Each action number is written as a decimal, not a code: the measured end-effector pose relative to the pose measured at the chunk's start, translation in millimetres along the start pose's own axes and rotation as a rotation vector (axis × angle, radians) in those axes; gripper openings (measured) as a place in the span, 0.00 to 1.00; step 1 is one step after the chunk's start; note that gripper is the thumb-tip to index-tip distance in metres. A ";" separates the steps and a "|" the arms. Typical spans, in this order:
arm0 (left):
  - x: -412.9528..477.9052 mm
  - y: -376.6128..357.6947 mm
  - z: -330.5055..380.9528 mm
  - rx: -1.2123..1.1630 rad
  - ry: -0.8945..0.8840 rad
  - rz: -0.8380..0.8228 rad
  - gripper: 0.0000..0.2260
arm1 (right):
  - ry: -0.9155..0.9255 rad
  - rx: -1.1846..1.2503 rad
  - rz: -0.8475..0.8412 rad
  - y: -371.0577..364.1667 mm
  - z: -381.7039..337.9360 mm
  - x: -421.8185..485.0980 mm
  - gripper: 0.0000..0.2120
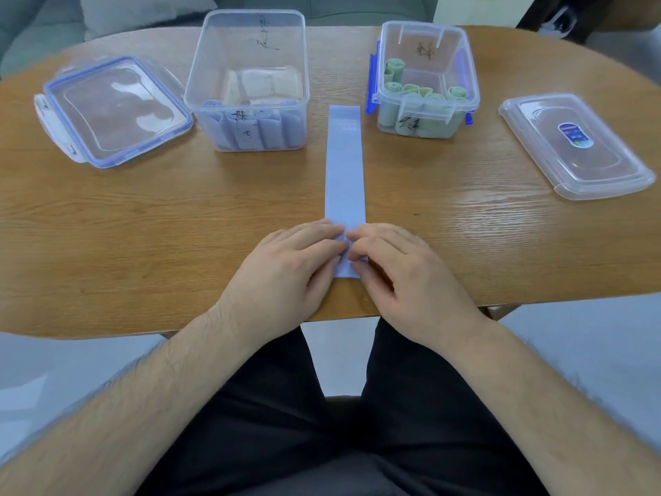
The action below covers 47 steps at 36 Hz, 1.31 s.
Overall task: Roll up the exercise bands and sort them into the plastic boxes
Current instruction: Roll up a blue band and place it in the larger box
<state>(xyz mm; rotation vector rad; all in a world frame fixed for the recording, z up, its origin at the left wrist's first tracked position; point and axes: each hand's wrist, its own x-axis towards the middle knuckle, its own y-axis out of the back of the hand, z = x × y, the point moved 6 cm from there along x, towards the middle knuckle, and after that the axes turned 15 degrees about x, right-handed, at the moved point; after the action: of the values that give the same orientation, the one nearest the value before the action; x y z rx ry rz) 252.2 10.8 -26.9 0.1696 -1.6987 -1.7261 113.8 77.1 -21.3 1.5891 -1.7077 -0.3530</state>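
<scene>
A long blue exercise band [344, 166] lies flat on the wooden table [143, 216], running from the near edge away from me. My left hand [286, 266] and my right hand [400, 273] sit side by side on its near end, fingertips curled and pinching the band where it folds over. A large clear box [246, 41] at the back left holds several rolled blue bands [257, 132]. A smaller clear box [468, 66] at the back right holds several rolled green bands [418, 91].
A blue-rimmed lid [114, 109] lies at the far left and a clear lid [572, 145] with a sticker at the far right. The table's near edge runs just below my hands, with my dark-trousered legs beneath it. A grey sofa stands behind the table.
</scene>
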 end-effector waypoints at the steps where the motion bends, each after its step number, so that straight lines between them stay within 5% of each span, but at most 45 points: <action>1: -0.4 -0.2 0.2 0.008 -0.004 0.001 0.11 | 0.003 0.012 -0.005 0.4 0.5 -0.1 0.05; 23: 5.1 5.9 -10.1 -0.092 0.042 -0.094 0.11 | -0.117 0.033 -0.103 7.2 10.8 7.6 0.03; 47: 0.5 0.0 -3.8 0.062 -0.055 -0.065 0.11 | 0.090 -0.243 -0.074 1.2 -5.6 4.7 0.07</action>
<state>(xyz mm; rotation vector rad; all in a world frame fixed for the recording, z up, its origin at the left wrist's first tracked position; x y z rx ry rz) 253.9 7.4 -27.3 0.2093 -1.8065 -1.7406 117.1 74.6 -15.2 1.4692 -1.4796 -0.4991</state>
